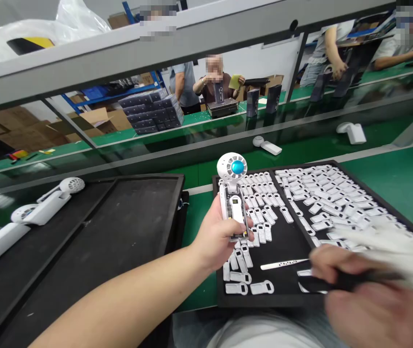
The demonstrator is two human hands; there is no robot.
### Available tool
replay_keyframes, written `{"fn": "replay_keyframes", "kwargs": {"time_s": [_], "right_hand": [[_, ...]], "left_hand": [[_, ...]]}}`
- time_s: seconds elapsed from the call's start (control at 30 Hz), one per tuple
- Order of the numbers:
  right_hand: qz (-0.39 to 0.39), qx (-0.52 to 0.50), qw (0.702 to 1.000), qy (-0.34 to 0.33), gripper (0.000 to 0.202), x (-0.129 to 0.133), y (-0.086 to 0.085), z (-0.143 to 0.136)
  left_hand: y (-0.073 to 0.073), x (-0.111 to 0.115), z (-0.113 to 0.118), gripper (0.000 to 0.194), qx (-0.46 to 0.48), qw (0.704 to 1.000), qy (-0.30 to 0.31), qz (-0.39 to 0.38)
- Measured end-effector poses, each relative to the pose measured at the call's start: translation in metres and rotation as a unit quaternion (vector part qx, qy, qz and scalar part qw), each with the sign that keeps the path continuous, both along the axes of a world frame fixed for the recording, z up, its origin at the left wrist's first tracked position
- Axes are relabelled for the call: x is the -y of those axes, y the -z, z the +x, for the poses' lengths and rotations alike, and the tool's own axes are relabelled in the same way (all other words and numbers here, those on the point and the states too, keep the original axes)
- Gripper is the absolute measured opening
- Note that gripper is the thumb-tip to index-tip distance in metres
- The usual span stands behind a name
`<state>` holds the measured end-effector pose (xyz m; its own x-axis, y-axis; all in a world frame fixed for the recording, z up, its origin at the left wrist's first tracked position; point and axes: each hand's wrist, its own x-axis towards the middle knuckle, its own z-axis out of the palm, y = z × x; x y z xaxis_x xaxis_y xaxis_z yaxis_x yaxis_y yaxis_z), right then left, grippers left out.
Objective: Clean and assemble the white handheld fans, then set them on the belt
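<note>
My left hand point(215, 239) is closed around a white handheld fan point(232, 169) with a blue hub, upright over the tray's left part. Its handle shows circuitry, and a small white cover with a window lies on it under my thumb. My right hand point(366, 290), smeared by motion, is closed at the lower right. A slim, pale perforated tool point(282, 264) points left from its fingers, and a blurred dark object crosses the hand. Many white covers point(262, 287) lie in the black divided tray point(279, 300) beneath both hands.
A second black tray point(130, 227) at the left carries white fans point(52, 208). Two more white devices point(270, 147) rest behind the right tray. A grey metal beam point(206, 36) spans the top. Beyond it are stacked boxes point(152, 113) and several people.
</note>
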<state>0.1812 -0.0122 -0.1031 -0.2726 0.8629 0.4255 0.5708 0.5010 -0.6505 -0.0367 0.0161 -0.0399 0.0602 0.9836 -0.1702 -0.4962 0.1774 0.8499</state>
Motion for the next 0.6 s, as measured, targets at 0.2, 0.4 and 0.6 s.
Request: {"fn": "replay_keyframes", "kwargs": {"time_s": [0.2,0.4,0.6], "right_hand": [[0.013,0.018,0.997,-0.071,0.022,-0.006,0.013,-0.023],[0.084,0.053,0.988,-0.116,0.022,0.008,0.016,-0.011],[0.026,0.139,0.99,-0.025,0.031,-0.017,0.051,0.034]], "left_hand": [[0.005,0.002,-0.001,0.06,0.023,0.999,0.03,-0.003],[0.012,-0.002,-0.006,0.039,0.084,0.995,-0.018,-0.056],[0.018,-0.021,-0.012,0.025,-0.04,0.99,-0.064,-0.115]]}}
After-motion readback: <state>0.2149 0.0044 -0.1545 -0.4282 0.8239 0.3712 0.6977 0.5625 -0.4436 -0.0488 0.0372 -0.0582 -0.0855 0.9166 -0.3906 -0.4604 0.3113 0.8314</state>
